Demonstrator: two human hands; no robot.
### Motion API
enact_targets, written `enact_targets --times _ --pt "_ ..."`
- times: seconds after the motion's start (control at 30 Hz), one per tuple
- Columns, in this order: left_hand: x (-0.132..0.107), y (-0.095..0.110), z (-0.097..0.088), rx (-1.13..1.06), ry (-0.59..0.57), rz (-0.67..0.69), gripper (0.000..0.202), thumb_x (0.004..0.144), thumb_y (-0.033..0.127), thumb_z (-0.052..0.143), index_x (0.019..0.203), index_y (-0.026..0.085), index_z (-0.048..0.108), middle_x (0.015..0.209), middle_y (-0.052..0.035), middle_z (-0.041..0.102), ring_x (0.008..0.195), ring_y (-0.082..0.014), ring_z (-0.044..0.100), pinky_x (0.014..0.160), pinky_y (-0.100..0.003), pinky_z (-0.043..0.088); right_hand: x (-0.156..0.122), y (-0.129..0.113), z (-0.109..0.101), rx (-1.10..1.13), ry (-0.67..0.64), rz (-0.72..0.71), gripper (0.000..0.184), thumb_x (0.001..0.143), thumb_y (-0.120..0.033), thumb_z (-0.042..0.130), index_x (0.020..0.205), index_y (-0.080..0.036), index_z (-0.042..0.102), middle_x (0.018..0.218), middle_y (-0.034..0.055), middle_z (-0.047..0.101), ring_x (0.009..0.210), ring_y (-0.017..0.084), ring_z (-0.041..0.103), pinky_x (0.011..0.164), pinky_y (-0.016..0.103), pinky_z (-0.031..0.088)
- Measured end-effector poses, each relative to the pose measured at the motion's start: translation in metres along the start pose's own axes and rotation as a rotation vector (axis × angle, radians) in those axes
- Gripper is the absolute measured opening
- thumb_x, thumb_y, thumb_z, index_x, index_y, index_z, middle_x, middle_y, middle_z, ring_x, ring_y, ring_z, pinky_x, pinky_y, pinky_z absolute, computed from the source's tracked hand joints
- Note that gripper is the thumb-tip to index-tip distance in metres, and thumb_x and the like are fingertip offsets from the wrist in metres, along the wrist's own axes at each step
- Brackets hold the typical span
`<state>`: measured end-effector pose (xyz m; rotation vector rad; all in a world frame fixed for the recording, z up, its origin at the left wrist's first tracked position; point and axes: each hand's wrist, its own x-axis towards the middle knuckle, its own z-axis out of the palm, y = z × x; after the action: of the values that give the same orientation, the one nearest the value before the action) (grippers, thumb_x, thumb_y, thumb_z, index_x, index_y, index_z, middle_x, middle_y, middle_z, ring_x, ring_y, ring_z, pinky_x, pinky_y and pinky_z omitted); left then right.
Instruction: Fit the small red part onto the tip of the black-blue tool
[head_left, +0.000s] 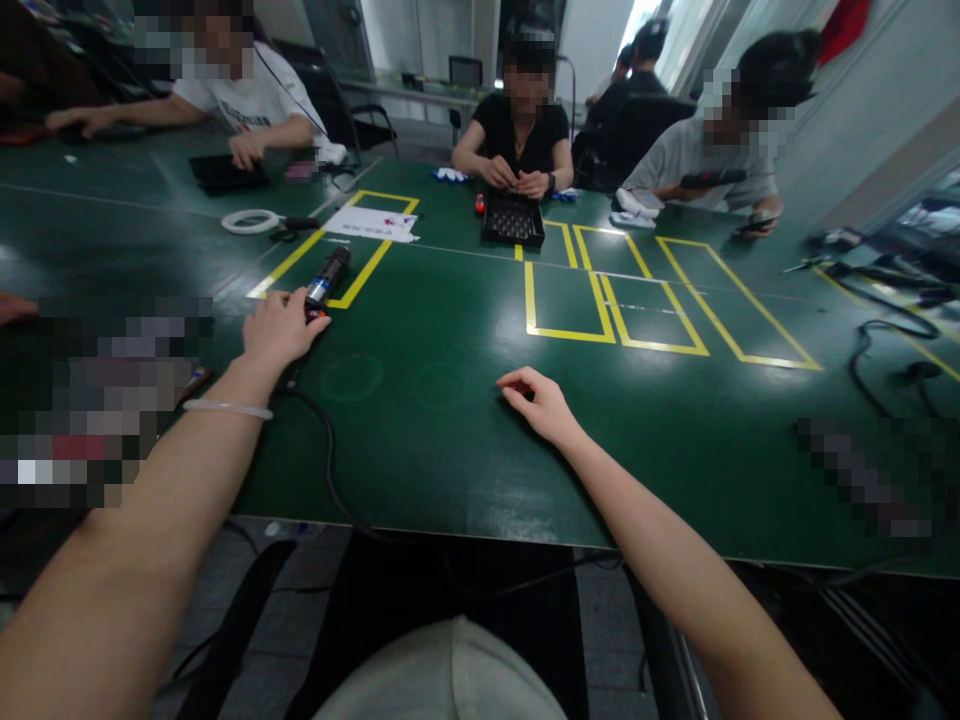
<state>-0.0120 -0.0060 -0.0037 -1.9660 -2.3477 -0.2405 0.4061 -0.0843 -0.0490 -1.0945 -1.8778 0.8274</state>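
My left hand [280, 328] reaches out over the green table [465, 440] and lies on the near end of a black electric screwdriver [327, 278] with a blue band. Its fingers curl over the tool's end. A black cable [328, 462] runs from the tool toward the table's near edge. My right hand [538, 402] rests on the bare table surface, fingers loosely curled inward, with nothing visible in it.
Yellow tape rectangles [615, 300] mark the table. A black tray [513, 221] lies before a person opposite. A white sheet [373, 223], a white ring [250, 221] and black cables [885, 340] at the right also lie there. Other people sit around the table.
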Motion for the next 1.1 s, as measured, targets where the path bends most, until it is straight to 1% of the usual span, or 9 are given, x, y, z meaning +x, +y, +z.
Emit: enact_targets --times 0.17,0.3,0.5,0.57,0.7,0.87,1.0,1.03,1.1 --pt "-0.009 0.001 0.003 -0.024 0.142 0.034 0.052 0.102 0.049 0.041 0.139 0.012 0.043 0.141 -0.0152 0.039 0.122 -0.0303 0.038 0.098 -0.044 0.04 0.003 0.004 -0.002 0.119 -0.014 0.085 0.018 0.087 -0.031 0.061 0.095 -0.018 0.07 0.087 0.0036 0.071 0.078 0.016 0.064 0.075 0.031 0.05" --pt "-0.011 0.001 0.004 0.022 0.14 0.052 0.042 0.101 0.046 0.045 0.125 0.011 0.05 0.133 -0.0149 0.044 0.116 -0.0277 0.043 0.09 -0.039 0.044 0.006 0.006 -0.002 0.216 -0.046 0.129 0.019 0.085 -0.032 0.062 0.093 -0.017 0.07 0.082 0.0034 0.071 0.075 0.016 0.064 0.075 0.032 0.05" --pt "-0.006 0.002 0.002 0.026 0.106 0.035 0.039 0.096 0.038 0.054 0.121 0.008 0.052 0.13 -0.0186 0.048 0.11 -0.0297 0.048 0.083 -0.041 0.046 0.016 0.004 -0.006 0.334 -0.088 0.223 0.02 0.08 -0.033 0.066 0.089 -0.016 0.07 0.082 0.0037 0.072 0.075 0.015 0.066 0.076 0.03 0.052" --pt "-0.006 0.004 0.001 -0.002 0.104 0.002 0.04 0.096 0.039 0.053 0.121 0.007 0.052 0.129 -0.0182 0.049 0.109 -0.029 0.049 0.085 -0.041 0.045 0.021 0.002 -0.006 0.345 -0.071 0.26 0.019 0.08 -0.033 0.065 0.086 -0.016 0.07 0.079 0.0031 0.072 0.073 0.014 0.066 0.074 0.029 0.052" --pt "-0.009 0.008 0.0 -0.027 0.125 -0.021 0.046 0.102 0.044 0.037 0.126 0.007 0.05 0.123 -0.0141 0.051 0.105 -0.0253 0.048 0.086 -0.039 0.042 0.03 0.0 0.002 0.305 0.006 0.357 0.014 0.079 -0.029 0.062 0.08 -0.016 0.068 0.072 0.0025 0.07 0.063 0.012 0.063 0.063 0.025 0.049" --pt "-0.012 0.011 -0.003 -0.022 0.151 -0.026 0.046 0.103 0.042 0.032 0.127 0.008 0.051 0.124 -0.015 0.054 0.105 -0.0265 0.05 0.084 -0.04 0.043 0.027 0.001 0.013 0.244 0.099 0.314 0.015 0.081 -0.03 0.059 0.078 -0.017 0.065 0.071 0.0018 0.068 0.061 0.012 0.062 0.063 0.026 0.049" --pt "-0.014 0.037 -0.016 -0.171 0.249 0.086 0.042 0.101 0.04 0.037 0.123 0.012 0.059 0.123 -0.0165 0.061 0.108 -0.0291 0.057 0.088 -0.04 0.044 0.023 0.004 0.015 0.204 0.104 0.263 0.016 0.084 -0.033 0.058 0.082 -0.018 0.065 0.07 0.0008 0.067 0.061 0.013 0.062 0.064 0.027 0.05" --pt "-0.017 0.05 -0.019 -0.26 0.214 0.141 0.041 0.1 0.041 0.039 0.121 0.014 0.062 0.117 -0.015 0.064 0.105 -0.0275 0.06 0.088 -0.039 0.045 0.022 0.004 0.015 0.191 0.1 0.247 0.016 0.084 -0.033 0.058 0.084 -0.018 0.065 0.07 0.0006 0.067 0.061 0.013 0.062 0.065 0.028 0.049" --pt "-0.028 0.081 -0.026 -0.477 0.058 0.297 0.041 0.099 0.043 0.041 0.119 0.016 0.065 0.103 -0.0107 0.069 0.095 -0.0229 0.064 0.087 -0.035 0.046 0.021 0.004 0.015 0.179 0.088 0.206 0.016 0.085 -0.032 0.058 0.088 -0.018 0.065 0.07 0.0003 0.066 0.062 0.013 0.061 0.066 0.028 0.049"
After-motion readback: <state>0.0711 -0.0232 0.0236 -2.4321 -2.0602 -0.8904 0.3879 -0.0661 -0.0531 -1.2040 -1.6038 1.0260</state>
